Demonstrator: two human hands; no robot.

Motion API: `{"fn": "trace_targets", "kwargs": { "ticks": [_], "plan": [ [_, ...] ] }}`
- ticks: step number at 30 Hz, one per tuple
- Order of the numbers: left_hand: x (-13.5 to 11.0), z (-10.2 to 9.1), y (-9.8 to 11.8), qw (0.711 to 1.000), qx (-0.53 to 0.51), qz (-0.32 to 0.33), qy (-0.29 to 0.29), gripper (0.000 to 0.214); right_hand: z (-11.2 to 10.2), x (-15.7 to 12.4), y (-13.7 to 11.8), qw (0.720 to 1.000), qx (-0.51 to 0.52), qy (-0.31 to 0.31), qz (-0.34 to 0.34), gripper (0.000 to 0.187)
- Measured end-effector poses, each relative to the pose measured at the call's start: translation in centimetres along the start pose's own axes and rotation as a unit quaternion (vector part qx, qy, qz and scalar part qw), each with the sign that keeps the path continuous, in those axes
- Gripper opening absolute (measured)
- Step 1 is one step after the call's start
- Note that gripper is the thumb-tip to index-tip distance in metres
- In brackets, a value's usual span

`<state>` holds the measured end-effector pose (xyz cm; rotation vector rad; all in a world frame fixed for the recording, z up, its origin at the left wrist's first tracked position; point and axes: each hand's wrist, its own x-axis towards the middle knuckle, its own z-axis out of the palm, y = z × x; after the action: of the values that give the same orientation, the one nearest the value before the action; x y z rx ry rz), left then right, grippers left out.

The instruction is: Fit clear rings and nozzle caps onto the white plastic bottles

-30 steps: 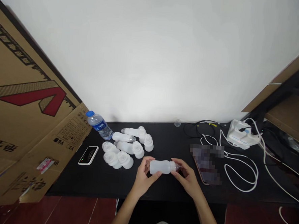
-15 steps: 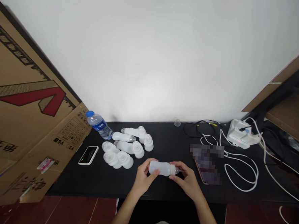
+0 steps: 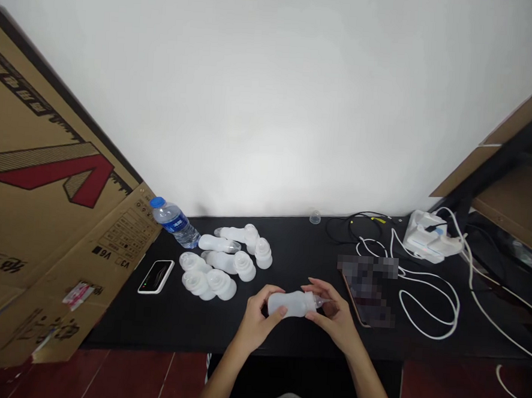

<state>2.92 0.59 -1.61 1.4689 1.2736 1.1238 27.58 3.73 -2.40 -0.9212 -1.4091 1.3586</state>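
A translucent white squeeze bottle (image 3: 290, 304) with a clear pointed tip lies sideways in front of me, over the near part of the black table. My left hand (image 3: 259, 314) is closed around its base end, thumb on the near side. At the other end, my right hand (image 3: 333, 314) curves around the collar and clear tip. Its thumb touches the near side by the collar, while the upper fingers look slightly raised. To the left is a group of similar white bottles, some upright (image 3: 221, 284) and some lying down (image 3: 218, 243).
A water bottle (image 3: 175, 222) and a white-framed device (image 3: 156, 276) are at the left, beside a large cardboard box (image 3: 65, 241). On the right are a phone (image 3: 363, 295), white cables (image 3: 427, 281) and a power strip (image 3: 432, 236). A small clear cap (image 3: 315, 217) sits near the wall.
The right hand's upper fingers have lifted and spread a little around the tip. The squeeze bottle has shifted slightly right and downward in the left hand. The view has moved slightly.
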Motion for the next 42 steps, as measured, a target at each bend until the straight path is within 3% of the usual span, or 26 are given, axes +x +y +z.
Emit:
{"fn": "trace_targets", "kwargs": {
  "ticks": [3, 10, 16, 20, 26, 34, 42],
  "plan": [
    [0.0, -0.1, 0.0, 1.0, 0.017, 0.001, -0.02, 0.041, -0.2, -0.2, 0.3, 1.0, -0.003, -0.015, 0.004, 0.068],
    [0.2, -0.3, 0.5, 0.999, 0.022, 0.002, -0.027, 0.035, 0.2, -0.3, -0.8, 0.998, -0.07, -0.004, -0.002, 0.041],
    [-0.2, -0.3, 0.3, 0.999, 0.036, 0.021, -0.013, 0.032, 0.4, -0.3, -1.0, 0.997, -0.082, -0.01, 0.006, 0.04],
    [-0.5, 0.0, 0.4, 0.995, 0.068, 0.068, 0.02, 0.038, 0.3, -0.1, -0.5, 0.999, -0.033, 0.006, -0.005, 0.042],
    [-0.4, 0.2, 0.7, 0.995, 0.068, 0.058, 0.054, 0.04, 0.4, 0.2, 0.4, 0.999, 0.05, 0.014, -0.006, 0.071],
    [-0.1, 0.3, 0.6, 0.995, 0.039, 0.067, 0.056, 0.041, 0.4, 0.3, 0.1, 1.0, 0.017, 0.024, -0.008, 0.058],
    [-0.2, 0.4, 0.4, 0.995, 0.047, 0.083, 0.037, 0.043, 0.2, 0.4, 0.3, 1.0, 0.02, -0.001, -0.007, 0.061]
  ]
}}
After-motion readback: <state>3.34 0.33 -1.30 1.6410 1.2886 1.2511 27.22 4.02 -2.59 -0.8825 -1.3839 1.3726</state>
